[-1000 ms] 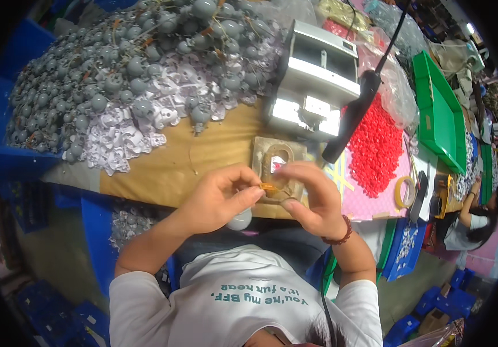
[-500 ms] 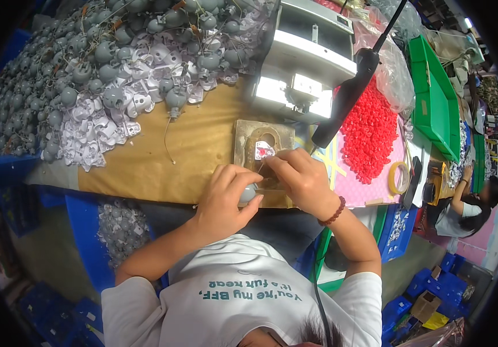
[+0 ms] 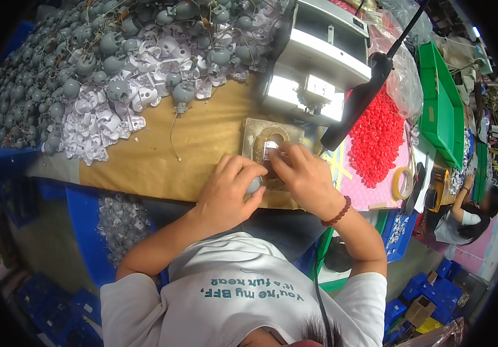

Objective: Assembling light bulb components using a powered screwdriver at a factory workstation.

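My left hand (image 3: 226,188) is curled round a smooth grey ball (image 3: 253,185) at the table's front edge. Beside it, a white plastic part (image 3: 269,147) lies in the recess of a square metal-looking fixture block (image 3: 252,130). The fingers of my right hand (image 3: 308,178) are pinched together over this part, hiding most of it. Whatever sits between those fingertips is too small and covered to make out. Just above my right hand hangs a black powered screwdriver (image 3: 361,104), its tip near my knuckles, untouched.
Behind the block stands a white and silver machine (image 3: 328,61). Grey balls with wires (image 3: 110,43) and white plastic parts (image 3: 95,136) are heaped at left. Small red pieces (image 3: 376,139), a yellow tape roll (image 3: 402,183) and a green tray (image 3: 441,104) lie right. Another person (image 3: 463,217) works far right.
The whole view has shifted slightly, so the table's things appear farther right. My right fingertips have moved onto the white part, covering the red piece seen on it before. My left hand keeps the ball.
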The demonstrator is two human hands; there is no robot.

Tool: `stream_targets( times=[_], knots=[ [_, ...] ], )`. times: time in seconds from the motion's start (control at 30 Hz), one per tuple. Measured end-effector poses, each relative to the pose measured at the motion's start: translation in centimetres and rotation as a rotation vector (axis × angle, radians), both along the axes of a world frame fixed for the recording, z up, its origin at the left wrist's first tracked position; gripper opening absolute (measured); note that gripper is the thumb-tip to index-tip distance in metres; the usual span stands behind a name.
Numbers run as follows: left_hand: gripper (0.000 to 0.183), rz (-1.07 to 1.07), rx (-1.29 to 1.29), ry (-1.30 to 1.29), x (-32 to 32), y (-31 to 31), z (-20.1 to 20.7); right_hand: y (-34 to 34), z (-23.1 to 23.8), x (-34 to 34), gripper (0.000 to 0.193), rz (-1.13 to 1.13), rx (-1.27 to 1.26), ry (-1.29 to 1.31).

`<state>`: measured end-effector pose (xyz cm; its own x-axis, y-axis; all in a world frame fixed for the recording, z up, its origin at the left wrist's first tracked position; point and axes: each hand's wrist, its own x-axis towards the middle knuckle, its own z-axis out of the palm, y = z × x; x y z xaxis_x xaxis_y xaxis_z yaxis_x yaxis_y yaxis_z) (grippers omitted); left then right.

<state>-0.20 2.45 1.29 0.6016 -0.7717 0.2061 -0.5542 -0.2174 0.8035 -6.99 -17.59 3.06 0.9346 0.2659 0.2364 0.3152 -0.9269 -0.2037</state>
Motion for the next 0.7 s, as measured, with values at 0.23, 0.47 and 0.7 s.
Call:
stream_targets(
  times=[0.23, 0.47, 0.7],
  knots=[
    [0.050, 0.100, 0.156, -0.358, 0.1, -1.3, 0.1, 0.1, 0.2, -0.8, 0.043, -0.039, 0.035, 0.077],
    [0.054, 0.040, 0.227, -0.523, 0.1, -2.2, -1.3, -4.6, 0.6, -3.4, 0.035, -0.272, 0.626, 0.092],
    [0.041, 0.044, 0.164, -0.552, 0.3, -2.9, -1.3, -3.5, -0.6, -5.2, 0.052, -0.263, 0.307, 0.059]
  ],
)
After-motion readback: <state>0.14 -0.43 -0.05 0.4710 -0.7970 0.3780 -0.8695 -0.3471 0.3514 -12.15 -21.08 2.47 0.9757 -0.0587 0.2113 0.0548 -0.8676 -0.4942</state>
